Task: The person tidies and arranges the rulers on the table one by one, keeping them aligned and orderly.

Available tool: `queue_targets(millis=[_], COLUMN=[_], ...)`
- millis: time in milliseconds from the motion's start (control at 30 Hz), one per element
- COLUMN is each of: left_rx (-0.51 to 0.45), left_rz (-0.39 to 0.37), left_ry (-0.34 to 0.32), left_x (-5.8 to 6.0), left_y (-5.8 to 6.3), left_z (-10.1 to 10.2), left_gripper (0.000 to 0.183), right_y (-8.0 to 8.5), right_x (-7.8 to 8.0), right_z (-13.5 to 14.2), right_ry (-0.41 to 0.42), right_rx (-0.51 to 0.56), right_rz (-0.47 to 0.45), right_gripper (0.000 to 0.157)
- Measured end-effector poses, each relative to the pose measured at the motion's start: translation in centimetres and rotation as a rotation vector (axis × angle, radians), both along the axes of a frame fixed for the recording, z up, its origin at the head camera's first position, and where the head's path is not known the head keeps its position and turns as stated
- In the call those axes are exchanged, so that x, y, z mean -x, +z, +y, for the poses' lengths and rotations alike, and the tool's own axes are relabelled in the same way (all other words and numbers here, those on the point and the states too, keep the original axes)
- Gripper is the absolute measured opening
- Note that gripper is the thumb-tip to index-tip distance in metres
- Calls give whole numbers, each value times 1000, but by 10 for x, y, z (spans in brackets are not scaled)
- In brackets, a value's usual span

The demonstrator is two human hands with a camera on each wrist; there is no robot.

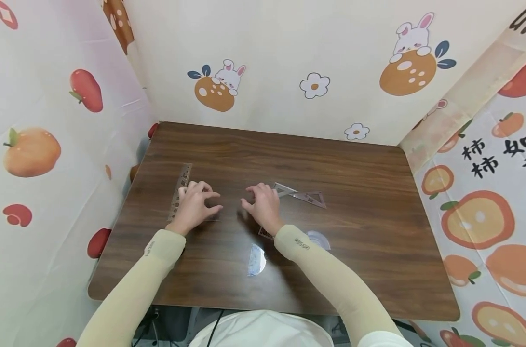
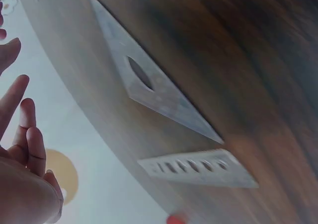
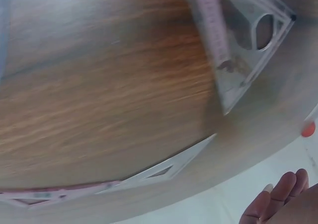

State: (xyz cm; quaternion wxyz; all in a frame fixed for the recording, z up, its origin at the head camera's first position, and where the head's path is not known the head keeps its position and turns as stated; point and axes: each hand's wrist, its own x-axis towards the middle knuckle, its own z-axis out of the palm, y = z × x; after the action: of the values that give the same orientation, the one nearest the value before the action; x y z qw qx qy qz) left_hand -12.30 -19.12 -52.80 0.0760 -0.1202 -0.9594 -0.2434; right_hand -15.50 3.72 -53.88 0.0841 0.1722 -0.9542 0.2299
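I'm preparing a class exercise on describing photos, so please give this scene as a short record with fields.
Surface: brown wood-grain table
Left hand: near the cut-out ruler, nothing visibly held
Right hand: fingers loosely bent, nothing visibly held
Right of that hand: two clear set squares
Half-round pieces: one with glare, one beside the right sleeve

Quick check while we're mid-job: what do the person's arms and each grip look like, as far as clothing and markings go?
The left sleeve and right sleeve are long and pale yellow, each with small dark lettering near its lower end. The left grip and right grip wear no gloves. A white garment shows between the arms, crossed by a thin dark cable.
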Motion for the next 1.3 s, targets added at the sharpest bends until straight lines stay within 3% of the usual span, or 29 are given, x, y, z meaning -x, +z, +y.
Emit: queue_targets(millis=[233,733,1067,1300], left_rx=[-17,-8,-6,0], left_rz=[-9,-31,-88,-129], left_ry=[-33,-68,-110,-154], left_x=[7,12,9,1], left_y=[8,7,4,-7], left_z=[25,60,78,91], left_gripper=[34,36,36,37], right_y=[3,7,4,0], right_x=[3,7,-2,-16], right_z=[24,76,101,119], right_ry=[-34,-56,-49,-38], right_rx=[38,73,98,28], right_rz=[5,-16,-6,-95], right_gripper=[33,36,36,36])
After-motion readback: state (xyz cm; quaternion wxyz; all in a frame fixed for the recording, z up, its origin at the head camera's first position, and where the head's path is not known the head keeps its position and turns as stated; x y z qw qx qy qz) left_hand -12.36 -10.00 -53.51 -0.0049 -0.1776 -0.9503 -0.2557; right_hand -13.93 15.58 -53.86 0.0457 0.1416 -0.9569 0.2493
